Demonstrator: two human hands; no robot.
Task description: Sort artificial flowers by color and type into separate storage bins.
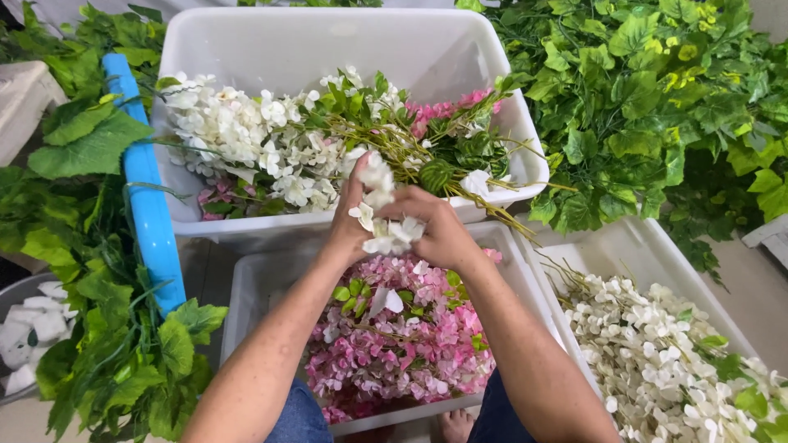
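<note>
**A:** Head view, centre. State of the hands?

**B:** Brought together above the near tub. Left hand and right hand both closed on one cluster of white flowers, fingers curled round the petals from either side. Touching each other at the fingertips, as far as can be told.

**A:** Position of the white flowers?

**B:** Held in the air, between the far tub and the near tub, just over the shared rims. Stem hidden by the fingers; cannot tell whether attached to a longer sprig.

**A:** Contents of the tubs?

**B:** Far tub: white blossom sprays on the left, a few pink sprays at far right, thin green stems across the middle. Near tub: filled with pink flowers, one loose white petal lying on top. Third tub at near right: heaped with white blossoms.

**A:** Surroundings?

**B:** Green leafy vines piled at far right. More leaves down the left side, draped round a blue pole. Grey basin at the near left edge, pale pieces inside, kind not discernible. Bare toes visible at the near edge, below the near tub.
</note>
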